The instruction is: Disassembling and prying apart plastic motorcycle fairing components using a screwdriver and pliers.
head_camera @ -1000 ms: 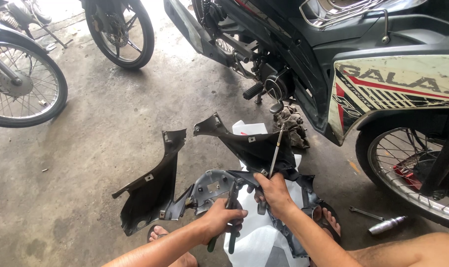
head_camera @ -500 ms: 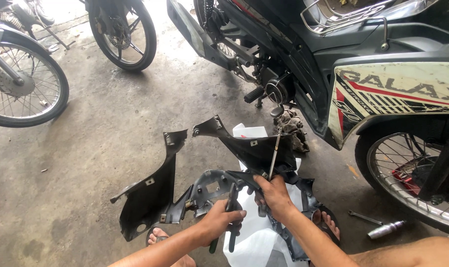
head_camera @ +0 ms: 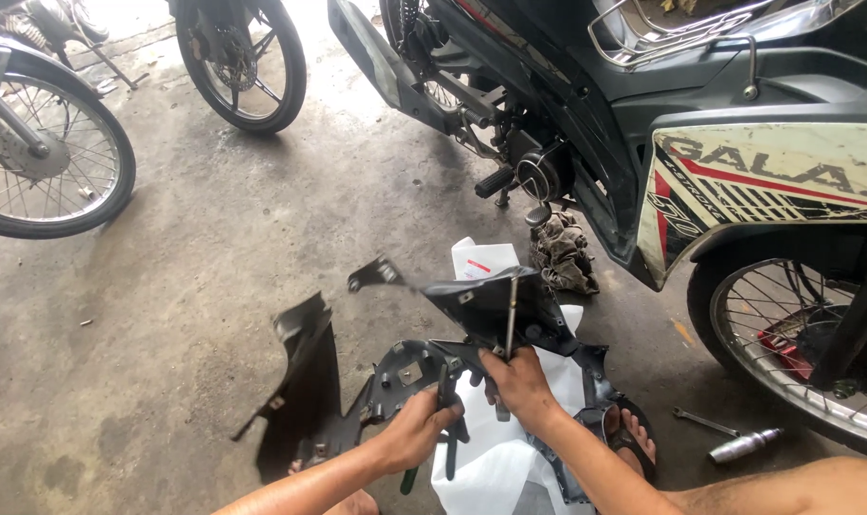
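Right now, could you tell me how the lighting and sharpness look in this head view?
Head view: soft, even daylight; blown-out glare on the concrete floor at top left; the black plastic motorcycle fairing panel is slightly motion-blurred at its left tip; both hands, left hand and right hand, are reasonably sharp.

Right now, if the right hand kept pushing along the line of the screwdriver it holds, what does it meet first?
The right hand holds a screwdriver pointing up and away. Its tip already sits against the black plastic fairing panel, so that panel comes first. Beyond it lie white paper and a rag, though depth is unclear.
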